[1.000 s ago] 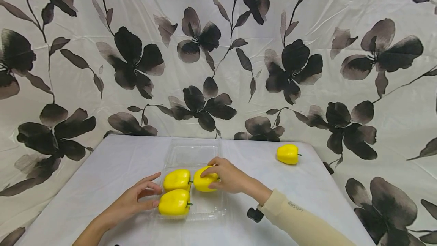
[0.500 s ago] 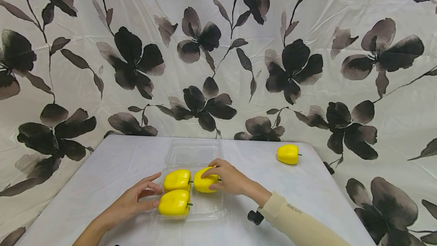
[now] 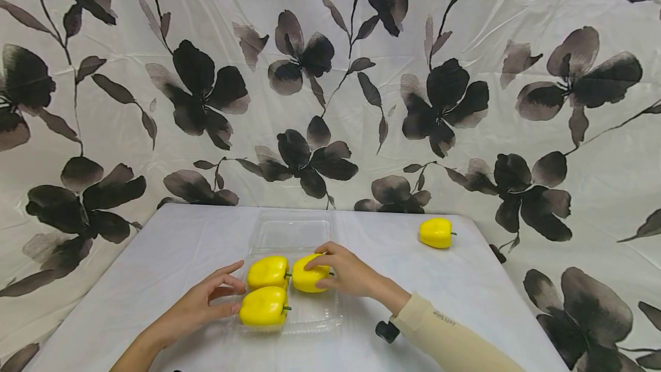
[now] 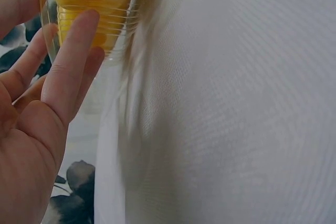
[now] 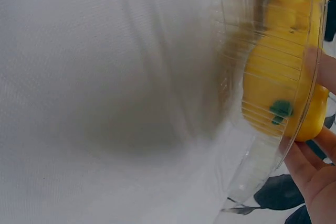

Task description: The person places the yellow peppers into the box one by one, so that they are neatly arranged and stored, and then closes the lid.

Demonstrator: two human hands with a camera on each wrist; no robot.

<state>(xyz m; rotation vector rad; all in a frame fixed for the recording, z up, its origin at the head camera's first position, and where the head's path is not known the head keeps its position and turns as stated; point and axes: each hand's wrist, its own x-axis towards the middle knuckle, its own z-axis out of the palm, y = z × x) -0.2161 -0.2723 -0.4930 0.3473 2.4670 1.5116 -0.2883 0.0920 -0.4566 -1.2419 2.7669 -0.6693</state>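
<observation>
A clear plastic clamshell container (image 3: 314, 310) lies with its lid (image 3: 293, 235) folded back. Two yellow bell peppers, a rear one (image 3: 267, 272) and a front one (image 3: 263, 306), sit along its left side, stems pointing right. My right hand (image 3: 352, 271) grips a third yellow bell pepper (image 3: 308, 280) in the back right part, fingers and thumb around its right side. My left hand (image 3: 193, 302) stays at the container's left wall with fingers loosely extended; in the left wrist view its fingertips (image 4: 89, 19) are against the clear ribbed wall.
Another yellow bell pepper (image 3: 435, 233) sits at the back right of the white-covered table (image 3: 413, 286). A black wrist camera (image 3: 386, 331) hangs below the right sleeve. A floral cloth (image 3: 372, 102) hangs behind the table.
My right hand and the pepper it holds have shifted very slightly toward the front. My left hand and the other peppers stay in place.
</observation>
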